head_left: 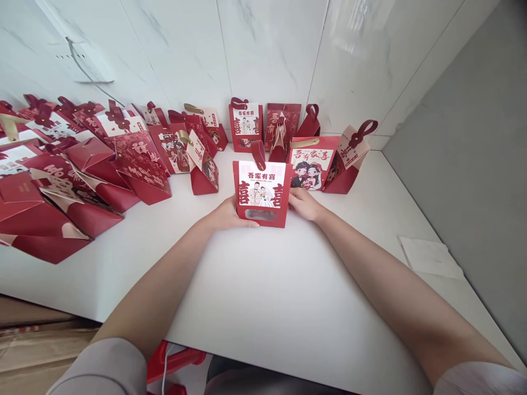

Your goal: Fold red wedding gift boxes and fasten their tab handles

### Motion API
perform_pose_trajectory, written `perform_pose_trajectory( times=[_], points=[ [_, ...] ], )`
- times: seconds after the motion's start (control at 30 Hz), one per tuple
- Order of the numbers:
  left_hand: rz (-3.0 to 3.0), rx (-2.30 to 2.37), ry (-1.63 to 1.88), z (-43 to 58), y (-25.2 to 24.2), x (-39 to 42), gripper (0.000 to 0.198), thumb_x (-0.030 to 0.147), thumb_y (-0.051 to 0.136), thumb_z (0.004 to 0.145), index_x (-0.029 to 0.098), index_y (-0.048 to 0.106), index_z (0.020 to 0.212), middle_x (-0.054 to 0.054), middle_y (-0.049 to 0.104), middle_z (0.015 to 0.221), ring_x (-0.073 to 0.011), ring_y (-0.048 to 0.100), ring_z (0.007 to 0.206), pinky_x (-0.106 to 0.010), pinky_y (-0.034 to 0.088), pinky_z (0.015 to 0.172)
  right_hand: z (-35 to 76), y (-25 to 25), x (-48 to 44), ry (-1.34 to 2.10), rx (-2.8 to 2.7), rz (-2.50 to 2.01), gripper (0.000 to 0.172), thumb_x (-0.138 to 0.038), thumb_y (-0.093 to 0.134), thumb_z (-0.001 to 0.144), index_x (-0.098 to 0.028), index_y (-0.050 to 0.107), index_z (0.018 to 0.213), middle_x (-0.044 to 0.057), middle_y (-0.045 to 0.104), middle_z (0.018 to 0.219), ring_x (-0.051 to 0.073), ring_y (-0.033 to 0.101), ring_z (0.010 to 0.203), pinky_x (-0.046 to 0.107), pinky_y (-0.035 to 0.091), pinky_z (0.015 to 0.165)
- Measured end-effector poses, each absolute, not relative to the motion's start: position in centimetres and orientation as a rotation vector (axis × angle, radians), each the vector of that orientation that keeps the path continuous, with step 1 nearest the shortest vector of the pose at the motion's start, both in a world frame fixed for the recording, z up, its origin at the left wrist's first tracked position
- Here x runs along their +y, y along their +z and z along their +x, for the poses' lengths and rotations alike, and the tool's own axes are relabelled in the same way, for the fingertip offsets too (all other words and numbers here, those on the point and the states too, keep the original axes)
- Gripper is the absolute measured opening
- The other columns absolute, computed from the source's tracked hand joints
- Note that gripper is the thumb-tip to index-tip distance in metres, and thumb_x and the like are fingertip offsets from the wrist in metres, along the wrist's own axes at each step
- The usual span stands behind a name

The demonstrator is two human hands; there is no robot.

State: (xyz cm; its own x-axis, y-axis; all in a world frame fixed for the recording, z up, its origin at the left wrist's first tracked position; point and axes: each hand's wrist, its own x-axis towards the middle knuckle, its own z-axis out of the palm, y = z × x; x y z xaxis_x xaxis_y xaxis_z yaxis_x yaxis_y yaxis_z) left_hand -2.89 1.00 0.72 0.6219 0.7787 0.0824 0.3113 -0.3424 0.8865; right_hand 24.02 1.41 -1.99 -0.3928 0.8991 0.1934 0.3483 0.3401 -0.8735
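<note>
My left hand (226, 215) gripped the lower left edge of a red wedding favour box (262, 193), its thumb laid along the bottom of the front and its fingers mostly hidden behind. My right hand (303, 206) was curled in on the opposite edge, fingertips partly out of sight, so the box was held between the two. It stood upright in front of me over the white tabletop (288, 296); I could not tell whether its base touched the surface. The front showed a printed bride and groom between large red characters, with a clear window (262, 214) below and a dark red strap (259, 154) looped on top.

Just behind my right hand stood a box with a cartoon couple (312, 167), and beside it, to the right, a tilted box with a burgundy loop (349, 159). Further back, near the marbled wall tiles (272, 49), a box with a matching bride-and-groom print (246, 126) stood upright. To the left was a small box with a gold strap (203, 164), then a crowded group of red boxes (140, 164) reaching the edge of my view. A grey cable (88, 71) hung from a wall socket (82, 63). A flat white sheet (430, 257) lay at the right.
</note>
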Motion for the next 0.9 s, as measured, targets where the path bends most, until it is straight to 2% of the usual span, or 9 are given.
perform_pose_trajectory(
  times=[0.67, 0.9],
  points=[
    [1.911, 0.841, 0.625, -2.66, 1.02, 1.04, 0.079, 0.036, 0.089, 0.060, 0.018, 0.059, 0.131, -0.014, 0.062, 0.135, -0.0360, 0.057, 0.127, -0.052, 0.047, 0.108, 23.95, -1.38, 1.25, 0.984, -1.919, -1.137, 0.067, -0.075, 0.033, 0.090, -0.016, 0.062, 0.078, 0.002, 0.060, 0.067, 0.019, 0.052, 0.067, 0.029, 0.039, 0.062],
    [1.915, 0.849, 0.632, -2.65, 1.03, 1.00, 0.080, 0.037, 0.090, 0.059, 0.018, 0.059, 0.130, -0.014, 0.063, 0.134, -0.0362, 0.058, 0.126, -0.052, 0.047, 0.108, 23.97, -1.42, 1.20, 0.992, -1.916, -1.130, 0.064, -0.072, 0.033, 0.092, -0.017, 0.060, 0.075, 0.001, 0.059, 0.066, 0.018, 0.051, 0.064, 0.029, 0.039, 0.063]
  ],
)
